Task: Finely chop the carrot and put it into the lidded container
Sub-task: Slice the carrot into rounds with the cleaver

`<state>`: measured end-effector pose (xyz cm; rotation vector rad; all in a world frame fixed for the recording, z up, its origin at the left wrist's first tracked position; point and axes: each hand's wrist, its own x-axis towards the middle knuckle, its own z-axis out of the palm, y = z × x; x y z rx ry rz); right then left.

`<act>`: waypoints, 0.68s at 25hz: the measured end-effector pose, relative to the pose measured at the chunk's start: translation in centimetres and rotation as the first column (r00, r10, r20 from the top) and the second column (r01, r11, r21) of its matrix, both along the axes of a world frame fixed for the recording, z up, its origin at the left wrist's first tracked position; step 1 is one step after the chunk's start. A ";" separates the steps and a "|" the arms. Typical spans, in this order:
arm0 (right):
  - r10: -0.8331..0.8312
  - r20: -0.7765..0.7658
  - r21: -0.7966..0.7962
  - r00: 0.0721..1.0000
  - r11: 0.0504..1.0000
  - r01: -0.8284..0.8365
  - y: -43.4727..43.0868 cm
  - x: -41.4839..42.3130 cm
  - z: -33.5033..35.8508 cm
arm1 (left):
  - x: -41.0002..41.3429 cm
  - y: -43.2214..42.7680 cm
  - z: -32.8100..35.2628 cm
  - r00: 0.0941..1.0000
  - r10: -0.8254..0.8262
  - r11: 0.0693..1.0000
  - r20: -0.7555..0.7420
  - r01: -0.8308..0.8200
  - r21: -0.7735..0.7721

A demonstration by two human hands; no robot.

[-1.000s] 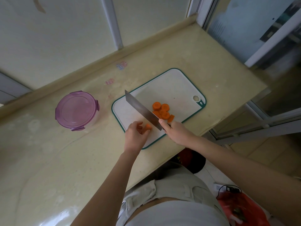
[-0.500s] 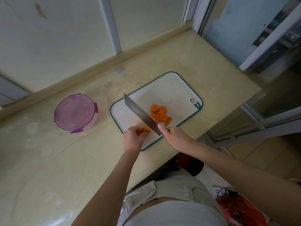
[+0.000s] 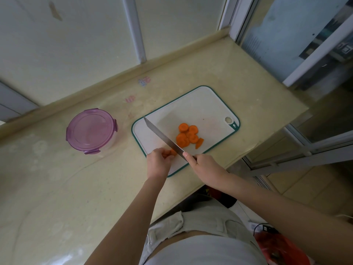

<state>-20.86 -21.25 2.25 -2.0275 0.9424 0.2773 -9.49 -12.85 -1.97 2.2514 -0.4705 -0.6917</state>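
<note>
- Behind the cutting board [image 3: 200, 108], pale wall panels [image 3: 76, 44] close the room; to its right, a glazed sliding frame [image 3: 305, 54] with floor beyond.
- Under the cutting board, the tabletop [image 3: 76, 188]: glossy cream stone, smooth. The board sits close to its near edge and, in my judgement, could skid under pressure.
- Left of the cutting board, well apart, the lidded container [image 3: 91, 129]: round, purple lid on; must be opened before filling.
- Across the board's near-left part, the knife [image 3: 162, 134], blade slanting, its handle gripped by the right hand [image 3: 204, 167], one finger extended onto the blade.
- At the board's near edge, the left hand [image 3: 157, 163], fingers curled, pinching the carrot stub [image 3: 171, 152] beside the blade.
- At the board's middle, carrot slices [image 3: 188, 135] heaped: thick rounds, not yet fine.
- Assessment: carrot is stiff, light, liable to roll; the stub is short, so take it by fingertips tucked back from the edge.
</note>
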 end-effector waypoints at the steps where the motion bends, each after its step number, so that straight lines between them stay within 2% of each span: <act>1: -0.002 -0.013 -0.004 1.000 1.000 0.002 0.1 0.1 -0.1 | 0.0 0.0 0.0 1.000 -0.004 1.000 0.000 0.004 -0.004; 6: 0.011 -0.081 -0.044 0.997 0.999 -0.014 0.2 1.2 -0.5 | 0.5 -0.1 0.0 0.999 -0.032 0.999 0.010 0.032 0.011; 13: 0.079 -0.133 0.071 0.988 0.995 -0.070 -0.2 2.5 0.7 | 1.2 -0.1 -0.1 0.998 -0.055 0.997 -0.001 0.055 0.052; 15: -0.064 -0.140 0.067 0.988 0.995 0.074 -0.2 3.1 0.8 | 1.3 -0.1 -0.3 0.999 -0.052 0.997 -0.013 0.052 0.057; 17: 0.023 -0.174 -0.012 0.985 1.000 -0.025 -0.2 3.6 1.2 | 1.5 -0.1 -0.4 0.999 -0.046 0.997 -0.018 0.047 0.061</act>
